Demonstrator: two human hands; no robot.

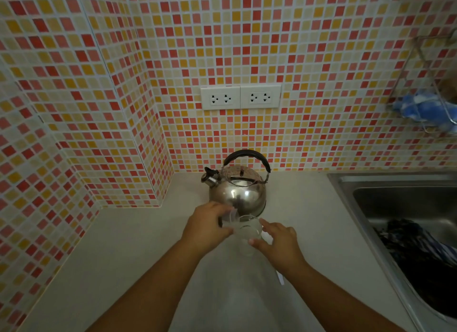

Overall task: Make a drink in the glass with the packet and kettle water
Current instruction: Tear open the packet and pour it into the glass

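The wall is showing a mosaic of small square tiles in red, pink, orange-yellow and cream, with pale grout running between them. Toward twelve o'clock, the double socket plate is showing plain white with dark pin holes. At the centre, the kettle is gleaming silver and mirroring the tiles, its handle and spout cap showing black. The glass is looking clear and colourless. The counter is showing an even pale beige. At three o'clock the sink is showing dull grey steel, holding a dark cloth with blue and white streaks. At two o'clock, a blue-and-white cloth is hanging in a wire rack.
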